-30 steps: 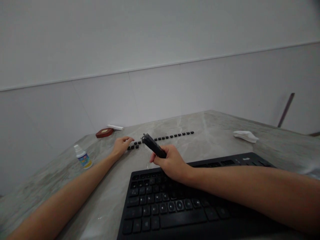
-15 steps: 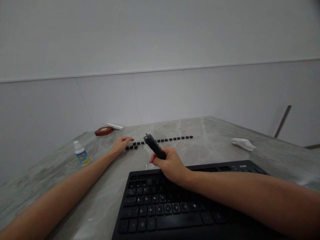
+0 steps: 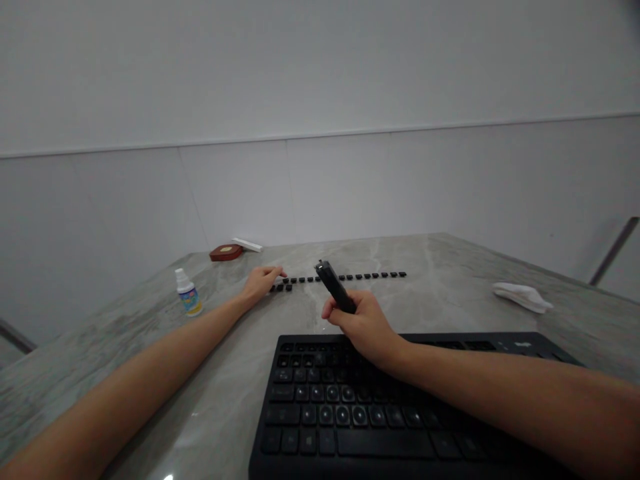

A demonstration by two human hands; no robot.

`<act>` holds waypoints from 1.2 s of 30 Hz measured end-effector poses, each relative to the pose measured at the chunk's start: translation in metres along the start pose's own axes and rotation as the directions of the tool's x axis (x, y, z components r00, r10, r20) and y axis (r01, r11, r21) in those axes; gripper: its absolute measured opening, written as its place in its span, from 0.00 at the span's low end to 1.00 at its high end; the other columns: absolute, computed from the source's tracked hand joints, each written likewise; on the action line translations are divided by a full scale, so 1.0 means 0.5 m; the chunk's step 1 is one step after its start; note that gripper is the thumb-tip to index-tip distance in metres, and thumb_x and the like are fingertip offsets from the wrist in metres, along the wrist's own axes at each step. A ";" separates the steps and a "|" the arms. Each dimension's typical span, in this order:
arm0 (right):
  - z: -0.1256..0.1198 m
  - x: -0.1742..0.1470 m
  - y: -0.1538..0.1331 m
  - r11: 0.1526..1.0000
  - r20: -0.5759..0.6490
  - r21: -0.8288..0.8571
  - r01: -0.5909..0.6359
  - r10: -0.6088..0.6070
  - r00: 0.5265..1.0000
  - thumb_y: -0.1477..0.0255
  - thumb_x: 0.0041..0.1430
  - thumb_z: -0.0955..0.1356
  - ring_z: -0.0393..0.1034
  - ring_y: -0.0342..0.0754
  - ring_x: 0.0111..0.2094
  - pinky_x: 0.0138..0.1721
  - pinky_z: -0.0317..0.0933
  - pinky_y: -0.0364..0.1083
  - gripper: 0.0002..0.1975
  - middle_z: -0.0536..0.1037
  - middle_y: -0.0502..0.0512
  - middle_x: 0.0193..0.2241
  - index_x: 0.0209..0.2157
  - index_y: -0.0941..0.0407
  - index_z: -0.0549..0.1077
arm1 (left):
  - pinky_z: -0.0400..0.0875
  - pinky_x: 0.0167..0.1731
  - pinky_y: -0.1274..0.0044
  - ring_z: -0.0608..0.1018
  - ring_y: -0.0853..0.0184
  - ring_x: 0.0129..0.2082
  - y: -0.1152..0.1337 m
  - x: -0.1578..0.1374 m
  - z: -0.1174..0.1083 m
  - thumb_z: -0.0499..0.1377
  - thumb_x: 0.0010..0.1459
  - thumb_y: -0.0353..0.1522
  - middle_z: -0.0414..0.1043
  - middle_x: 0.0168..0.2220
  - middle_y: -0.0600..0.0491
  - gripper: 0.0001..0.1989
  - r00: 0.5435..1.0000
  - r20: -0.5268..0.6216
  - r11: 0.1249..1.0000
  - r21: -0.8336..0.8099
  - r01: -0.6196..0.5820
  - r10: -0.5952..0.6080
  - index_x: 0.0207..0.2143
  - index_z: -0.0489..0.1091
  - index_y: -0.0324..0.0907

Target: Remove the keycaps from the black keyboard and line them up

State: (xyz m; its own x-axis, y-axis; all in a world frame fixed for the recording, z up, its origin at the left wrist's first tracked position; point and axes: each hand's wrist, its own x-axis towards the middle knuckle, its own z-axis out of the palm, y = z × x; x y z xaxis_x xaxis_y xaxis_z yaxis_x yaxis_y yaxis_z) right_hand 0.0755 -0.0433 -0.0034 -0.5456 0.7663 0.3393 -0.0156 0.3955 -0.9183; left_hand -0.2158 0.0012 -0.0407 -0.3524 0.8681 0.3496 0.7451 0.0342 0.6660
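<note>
My left hand (image 3: 262,281) rests on the table at the left end of two lines of small black keycaps (image 3: 350,277). Its fingers stretch over the nearest keycaps, and its underside is hidden. My right hand (image 3: 367,321) is closed around a slim black tool (image 3: 336,285) with small metal prongs at its tip, pointing up and to the left. That hand is above the back edge of a black keyboard (image 3: 345,443), the forearm crossing over it. Along the keyboard's upper left, several key positions appear to have no caps.
A white spray bottle (image 3: 189,295) with a blue and yellow label stands left of my left forearm. Farther back lie a reddish-brown case (image 3: 226,252) and a white strip (image 3: 247,245). A white cloth (image 3: 523,297) lies at the right. A pale wall (image 3: 340,187) rises behind the marble-patterned table (image 3: 210,400).
The whole view has shifted, so everything appears farther right. My left hand stays by the left end of the keycap lines, and my right hand still holds the black tool over the keyboard.
</note>
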 end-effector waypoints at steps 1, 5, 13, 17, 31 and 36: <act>0.000 0.000 0.000 1.000 0.000 -0.002 -0.001 0.001 1.000 0.76 0.43 0.64 0.52 0.41 0.19 0.24 0.46 0.43 0.05 0.59 0.44 0.14 0.19 0.58 0.72 | 0.66 0.40 0.73 0.76 0.59 0.33 0.001 0.000 0.000 0.51 0.54 0.50 0.76 0.24 0.52 0.26 1.000 0.001 1.000 0.003 0.006 -0.006 0.33 0.81 0.41; 0.000 0.001 0.003 1.000 0.005 0.006 0.007 -0.007 1.000 0.76 0.43 0.64 0.53 0.41 0.20 0.24 0.46 0.43 0.05 0.60 0.45 0.14 0.19 0.58 0.72 | 0.66 0.35 0.74 0.73 0.61 0.27 0.007 -0.006 -0.002 0.51 0.54 0.50 0.71 0.18 0.53 0.28 1.000 -0.006 0.999 0.014 0.030 -0.030 0.33 0.81 0.38; -0.002 0.000 0.005 0.999 0.021 0.006 0.034 -0.034 0.999 0.77 0.44 0.65 0.54 0.42 0.21 0.25 0.48 0.43 0.06 0.61 0.46 0.15 0.19 0.58 0.73 | 0.65 0.36 0.74 0.74 0.61 0.30 0.007 -0.006 -0.002 0.50 0.54 0.51 0.73 0.21 0.53 0.28 1.000 0.000 0.999 0.036 0.022 -0.022 0.34 0.81 0.40; -0.002 0.000 0.007 0.999 0.019 0.002 0.041 -0.041 0.999 0.78 0.45 0.65 0.56 0.42 0.22 0.27 0.50 0.44 0.07 0.62 0.46 0.16 0.19 0.58 0.73 | 0.66 0.35 0.74 0.75 0.61 0.30 0.005 -0.003 -0.002 0.49 0.55 0.51 0.75 0.23 0.52 0.29 1.000 0.013 0.999 0.044 0.007 -0.007 0.33 0.81 0.39; -0.002 0.002 0.005 1.000 0.024 0.009 0.020 -0.020 1.000 0.81 0.45 0.65 0.57 0.42 0.23 0.27 0.50 0.43 0.08 0.63 0.46 0.16 0.20 0.58 0.74 | 0.64 0.30 0.75 0.73 0.61 0.28 0.008 0.000 -0.001 0.49 0.53 0.49 0.74 0.21 0.52 0.27 0.999 0.041 0.998 0.060 0.006 -0.008 0.32 0.80 0.38; -0.002 0.002 0.005 1.000 0.028 -0.004 0.012 -0.012 1.000 0.81 0.46 0.65 0.55 0.41 0.21 0.26 0.49 0.43 0.08 0.62 0.46 0.15 0.20 0.58 0.74 | 0.59 0.27 0.76 0.71 0.62 0.25 0.008 0.002 0.001 0.49 0.53 0.47 0.69 0.18 0.53 0.26 1.000 0.029 0.996 0.093 0.006 -0.009 0.29 0.79 0.38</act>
State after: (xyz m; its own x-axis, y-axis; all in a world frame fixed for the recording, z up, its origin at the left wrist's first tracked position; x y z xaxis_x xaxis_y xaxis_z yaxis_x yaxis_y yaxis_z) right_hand 0.0758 -0.0413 -0.0054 -0.5688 0.7467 0.3448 -0.0191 0.4071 -0.9132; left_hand -0.2129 0.0023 -0.0378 -0.3424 0.8819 0.3240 0.7922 0.0855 0.6043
